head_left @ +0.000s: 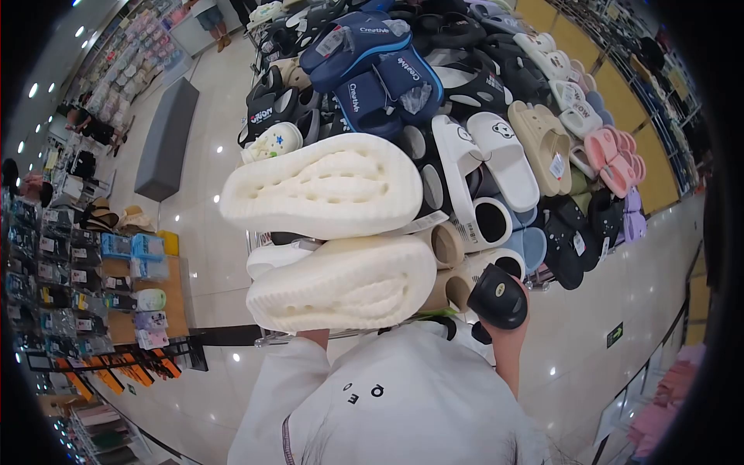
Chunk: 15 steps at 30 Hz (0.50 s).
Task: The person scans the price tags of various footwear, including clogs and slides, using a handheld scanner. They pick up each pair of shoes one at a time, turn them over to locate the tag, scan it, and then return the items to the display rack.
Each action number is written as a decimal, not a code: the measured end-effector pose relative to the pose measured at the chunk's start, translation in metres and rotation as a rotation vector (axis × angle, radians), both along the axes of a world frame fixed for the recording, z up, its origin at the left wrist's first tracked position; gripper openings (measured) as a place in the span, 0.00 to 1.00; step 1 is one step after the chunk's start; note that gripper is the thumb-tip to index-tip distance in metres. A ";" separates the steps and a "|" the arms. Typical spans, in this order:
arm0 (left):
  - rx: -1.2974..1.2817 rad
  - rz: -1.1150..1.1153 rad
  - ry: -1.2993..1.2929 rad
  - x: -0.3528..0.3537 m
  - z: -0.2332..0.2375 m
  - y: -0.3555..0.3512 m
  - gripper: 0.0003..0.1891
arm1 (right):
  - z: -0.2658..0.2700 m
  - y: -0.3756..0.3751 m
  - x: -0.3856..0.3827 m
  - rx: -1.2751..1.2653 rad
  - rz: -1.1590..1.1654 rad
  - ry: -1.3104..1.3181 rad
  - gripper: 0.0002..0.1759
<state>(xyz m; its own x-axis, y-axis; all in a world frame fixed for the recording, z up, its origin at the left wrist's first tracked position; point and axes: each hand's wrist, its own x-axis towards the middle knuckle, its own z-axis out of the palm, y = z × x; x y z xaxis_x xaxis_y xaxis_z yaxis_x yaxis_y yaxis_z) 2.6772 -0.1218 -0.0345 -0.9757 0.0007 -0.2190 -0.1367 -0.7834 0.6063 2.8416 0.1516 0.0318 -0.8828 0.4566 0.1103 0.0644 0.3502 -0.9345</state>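
A pair of cream slippers [341,283] is held up in front of me, the moulded soles turned towards my face. My left hand is behind the lower slipper. Only its wrist [316,337] shows; the fingers are hidden. At the rack's near right side, my right hand [513,332] is closed around a black slipper [497,298] with a small round emblem. A white tag [425,223] sticks out between the cream slippers. Beige slippers [446,246] and white slides [504,161] lie just beyond my right hand.
Slippers are heaped on the display rack, including navy slides [358,101], tan slides [542,147] and pink slides [612,161]. A grey bench [167,139] stands to the left on the tiled floor [209,256]. Hanging packaged goods [58,271] line the left side.
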 end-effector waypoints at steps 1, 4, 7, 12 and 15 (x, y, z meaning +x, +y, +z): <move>0.051 -0.016 0.005 0.000 0.000 0.002 0.09 | 0.003 -0.002 -0.002 -0.011 0.042 0.023 0.40; 0.203 -0.061 0.014 0.003 0.001 0.007 0.09 | 0.007 -0.005 -0.008 -0.062 0.117 0.061 0.40; 0.350 -0.103 0.023 0.007 0.005 0.010 0.09 | 0.012 -0.009 -0.015 -0.054 0.167 0.086 0.40; 0.594 -0.179 0.019 0.021 0.009 0.019 0.08 | 0.006 -0.008 -0.019 -0.073 0.218 0.060 0.40; 0.742 -0.214 0.007 0.035 0.011 0.024 0.08 | -0.007 -0.008 -0.020 -0.139 0.271 -0.033 0.40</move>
